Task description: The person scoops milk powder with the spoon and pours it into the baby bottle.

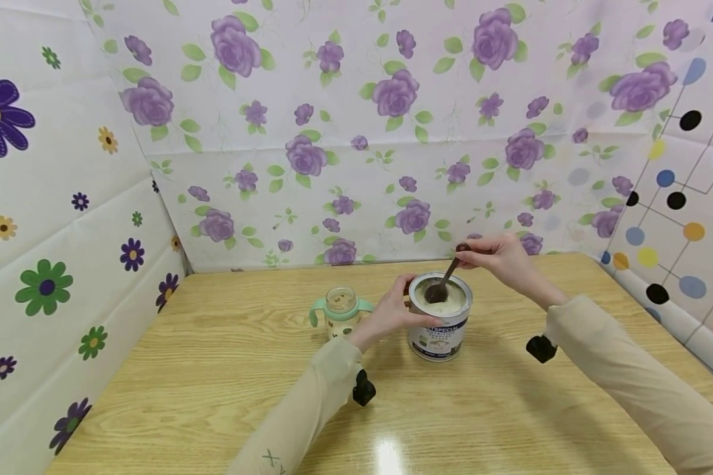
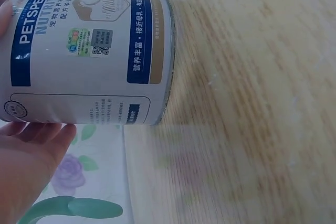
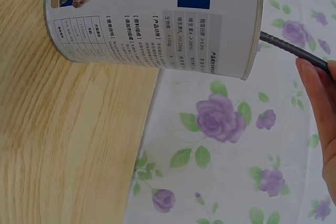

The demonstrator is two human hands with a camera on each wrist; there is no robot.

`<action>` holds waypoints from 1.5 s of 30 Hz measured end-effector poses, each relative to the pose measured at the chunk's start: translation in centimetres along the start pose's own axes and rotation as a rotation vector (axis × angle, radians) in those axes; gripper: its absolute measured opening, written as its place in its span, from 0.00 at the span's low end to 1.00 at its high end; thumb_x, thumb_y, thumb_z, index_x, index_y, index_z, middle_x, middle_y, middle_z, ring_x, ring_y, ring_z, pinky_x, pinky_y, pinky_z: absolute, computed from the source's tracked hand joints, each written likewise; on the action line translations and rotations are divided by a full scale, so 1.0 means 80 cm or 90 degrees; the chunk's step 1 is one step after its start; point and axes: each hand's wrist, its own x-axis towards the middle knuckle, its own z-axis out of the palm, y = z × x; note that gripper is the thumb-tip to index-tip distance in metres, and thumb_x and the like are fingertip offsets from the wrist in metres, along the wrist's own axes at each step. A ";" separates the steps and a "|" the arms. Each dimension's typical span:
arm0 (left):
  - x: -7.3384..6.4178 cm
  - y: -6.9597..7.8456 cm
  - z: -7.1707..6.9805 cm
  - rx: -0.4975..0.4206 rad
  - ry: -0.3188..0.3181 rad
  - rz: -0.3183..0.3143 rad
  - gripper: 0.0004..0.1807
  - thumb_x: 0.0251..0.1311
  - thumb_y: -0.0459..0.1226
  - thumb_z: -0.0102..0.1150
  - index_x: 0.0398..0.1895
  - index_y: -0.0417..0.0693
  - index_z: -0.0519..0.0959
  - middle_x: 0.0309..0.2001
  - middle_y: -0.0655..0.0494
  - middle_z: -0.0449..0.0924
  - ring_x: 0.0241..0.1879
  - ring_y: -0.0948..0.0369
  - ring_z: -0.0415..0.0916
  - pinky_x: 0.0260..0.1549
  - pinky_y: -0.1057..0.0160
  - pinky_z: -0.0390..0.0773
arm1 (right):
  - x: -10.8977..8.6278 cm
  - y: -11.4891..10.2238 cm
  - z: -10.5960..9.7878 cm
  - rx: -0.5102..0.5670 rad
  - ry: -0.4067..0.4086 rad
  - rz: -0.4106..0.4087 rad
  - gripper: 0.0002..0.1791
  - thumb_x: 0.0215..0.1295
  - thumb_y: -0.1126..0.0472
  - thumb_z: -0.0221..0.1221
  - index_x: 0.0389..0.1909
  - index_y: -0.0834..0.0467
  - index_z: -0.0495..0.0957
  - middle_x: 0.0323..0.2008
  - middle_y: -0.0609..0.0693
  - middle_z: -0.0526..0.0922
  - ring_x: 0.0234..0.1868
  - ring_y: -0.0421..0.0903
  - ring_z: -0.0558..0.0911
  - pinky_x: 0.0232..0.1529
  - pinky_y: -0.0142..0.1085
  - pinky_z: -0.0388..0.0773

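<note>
A white milk powder can [image 1: 442, 342] with blue lettering stands upright on the table, its top off and pale powder [image 1: 449, 305] inside. My left hand [image 1: 390, 311] grips its upper side, thumb at the front and fingers round the far left; the left wrist view shows those fingertips against the can wall [image 2: 89, 85]. A dark brown spoon [image 1: 451, 267] leans in the can, its bowl at the powder. Pinching the end of its handle is my right hand [image 1: 502, 258], above and right of the rim. In the right wrist view, the spoon handle [image 3: 294, 49] sticks out past the rim.
Just left of the can stands a baby bottle [image 1: 340, 316] with green handles, partly behind my left wrist. The wooden table [image 1: 214, 343] meets a flowered cloth wall [image 1: 356, 158] behind and printed cloth walls at both sides.
</note>
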 end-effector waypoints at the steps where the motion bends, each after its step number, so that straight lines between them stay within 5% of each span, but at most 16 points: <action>1: 0.000 0.000 0.000 0.001 0.001 0.002 0.44 0.40 0.41 0.73 0.62 0.53 0.57 0.55 0.60 0.63 0.53 0.62 0.64 0.48 0.62 0.67 | 0.000 0.000 0.000 -0.004 -0.009 -0.004 0.10 0.59 0.76 0.55 0.41 0.76 0.76 0.34 0.67 0.79 0.31 0.54 0.81 0.33 0.41 0.76; 8: 0.000 -0.002 0.000 -0.006 -0.005 0.006 0.43 0.41 0.42 0.72 0.61 0.53 0.58 0.56 0.56 0.63 0.52 0.60 0.65 0.48 0.61 0.67 | 0.001 -0.004 0.004 -0.046 -0.079 0.008 0.09 0.60 0.73 0.54 0.39 0.74 0.78 0.32 0.63 0.81 0.30 0.53 0.81 0.32 0.39 0.77; 18: -0.001 -0.002 0.001 -0.008 -0.007 0.000 0.43 0.41 0.42 0.72 0.61 0.53 0.57 0.55 0.56 0.63 0.53 0.60 0.65 0.48 0.62 0.67 | 0.000 -0.003 0.006 0.004 -0.108 0.102 0.11 0.62 0.67 0.56 0.38 0.72 0.79 0.31 0.61 0.81 0.32 0.56 0.81 0.34 0.47 0.76; 27: 0.000 -0.001 0.001 -0.026 -0.014 0.006 0.43 0.42 0.41 0.72 0.61 0.54 0.58 0.56 0.55 0.62 0.54 0.57 0.65 0.47 0.62 0.68 | 0.002 0.009 -0.002 0.096 -0.077 0.219 0.16 0.59 0.66 0.60 0.41 0.76 0.76 0.33 0.66 0.79 0.34 0.59 0.80 0.36 0.46 0.76; 34: 0.000 -0.001 0.000 -0.019 -0.013 0.004 0.43 0.41 0.42 0.72 0.61 0.53 0.58 0.56 0.55 0.63 0.53 0.58 0.65 0.48 0.62 0.68 | 0.005 0.007 0.001 0.086 -0.040 0.297 0.15 0.60 0.67 0.58 0.42 0.77 0.75 0.31 0.65 0.80 0.32 0.57 0.81 0.36 0.44 0.75; 45: -0.006 0.016 -0.005 -0.017 -0.022 0.007 0.43 0.44 0.37 0.71 0.63 0.46 0.56 0.58 0.47 0.62 0.55 0.53 0.63 0.48 0.61 0.67 | 0.003 0.014 -0.001 0.125 0.043 0.336 0.17 0.60 0.70 0.56 0.44 0.81 0.71 0.28 0.63 0.80 0.30 0.52 0.82 0.37 0.41 0.75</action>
